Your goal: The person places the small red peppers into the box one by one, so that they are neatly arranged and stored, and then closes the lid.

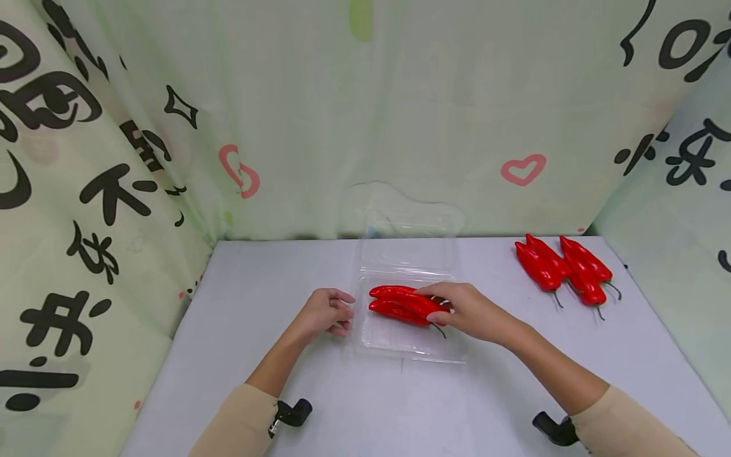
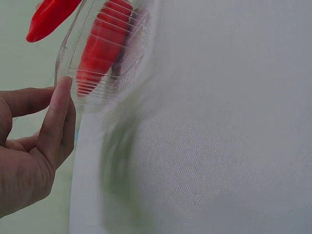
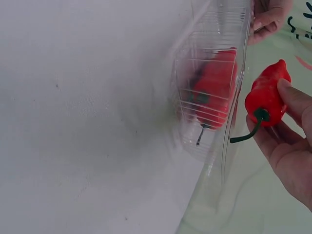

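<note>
A clear plastic clamshell box lies on the table with its lid raised toward the curtain. Its left rim is pinched between the thumb and fingers of my left hand, as the left wrist view also shows. Above the box, my right hand grips a red pepper near its green stem end, thumb on one side and fingers on the other. Through the ribbed wall, red pepper shows inside the box. The head view has another red pepper in front of the held one, partly covered by it.
Several more red peppers lie grouped at the table's back right, stems toward me. A printed curtain hangs behind and on both sides of the white table. The transparent lid reaches up against the back curtain.
</note>
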Motion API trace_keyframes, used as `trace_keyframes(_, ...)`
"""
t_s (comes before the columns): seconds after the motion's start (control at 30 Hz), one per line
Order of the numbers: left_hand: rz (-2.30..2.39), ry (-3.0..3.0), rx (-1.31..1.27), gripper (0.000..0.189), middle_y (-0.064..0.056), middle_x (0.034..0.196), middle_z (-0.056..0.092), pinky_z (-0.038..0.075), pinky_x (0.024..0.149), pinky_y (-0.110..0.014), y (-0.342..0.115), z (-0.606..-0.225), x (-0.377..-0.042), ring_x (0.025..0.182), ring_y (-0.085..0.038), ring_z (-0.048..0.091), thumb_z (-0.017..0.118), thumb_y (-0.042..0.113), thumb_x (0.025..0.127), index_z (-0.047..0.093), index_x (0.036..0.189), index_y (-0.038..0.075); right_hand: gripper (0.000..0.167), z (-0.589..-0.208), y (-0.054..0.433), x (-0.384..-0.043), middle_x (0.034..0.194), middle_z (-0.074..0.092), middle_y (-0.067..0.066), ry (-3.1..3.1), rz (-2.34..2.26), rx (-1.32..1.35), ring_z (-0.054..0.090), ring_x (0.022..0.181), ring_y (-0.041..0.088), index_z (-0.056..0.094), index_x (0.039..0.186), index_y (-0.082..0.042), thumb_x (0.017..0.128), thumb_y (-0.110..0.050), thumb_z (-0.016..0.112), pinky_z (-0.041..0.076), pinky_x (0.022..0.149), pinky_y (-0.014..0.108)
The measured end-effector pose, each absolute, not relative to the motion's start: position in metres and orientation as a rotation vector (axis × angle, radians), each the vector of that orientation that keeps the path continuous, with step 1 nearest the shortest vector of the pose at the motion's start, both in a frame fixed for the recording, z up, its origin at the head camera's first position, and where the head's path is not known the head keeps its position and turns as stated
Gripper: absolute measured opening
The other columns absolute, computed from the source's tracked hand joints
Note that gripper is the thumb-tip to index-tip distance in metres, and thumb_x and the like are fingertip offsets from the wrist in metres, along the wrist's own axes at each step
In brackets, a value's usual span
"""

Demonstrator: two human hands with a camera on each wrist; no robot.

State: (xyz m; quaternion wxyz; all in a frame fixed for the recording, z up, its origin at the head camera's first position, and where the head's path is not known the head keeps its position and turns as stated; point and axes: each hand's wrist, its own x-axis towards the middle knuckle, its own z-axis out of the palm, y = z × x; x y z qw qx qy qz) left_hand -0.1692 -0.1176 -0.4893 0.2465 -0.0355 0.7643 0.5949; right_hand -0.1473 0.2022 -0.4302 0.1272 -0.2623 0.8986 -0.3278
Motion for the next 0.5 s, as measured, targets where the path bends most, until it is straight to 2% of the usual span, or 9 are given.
trace_keyframes(0.37,1.632,2.077,-0.075,0.030,-0.021,0.095,0.069,0.063,0.060,-0.029,-0.117,-0.490,-0.170,0.069,-0.024,0.072,0.073,0.005,0.094,0.064,0.123,-0.002,0.049,-0.431,0.187,-0.147,0.127,0.068,0.009,2.632,-0.880,-0.832,0.064,0.112,0.025,0.063,0.137,-0.006,0.091,-0.013,0.078,0.062,0.083,0.027)
trace_keyframes(0.5,1.634,2.069,-0.073,0.031,-0.021,0.095,0.069,0.063,0.060,-0.029,-0.118,-0.490,-0.171,0.069,-0.023,0.071,0.073,0.005,0.094,0.064,0.123,-0.003,0.049,-0.433,0.183,-0.147,0.126,0.067,0.011,2.626,-0.858,-0.840,0.062,0.113,0.027,0.064,0.136,-0.005,0.091,-0.015,0.078,0.062,0.080,0.026)
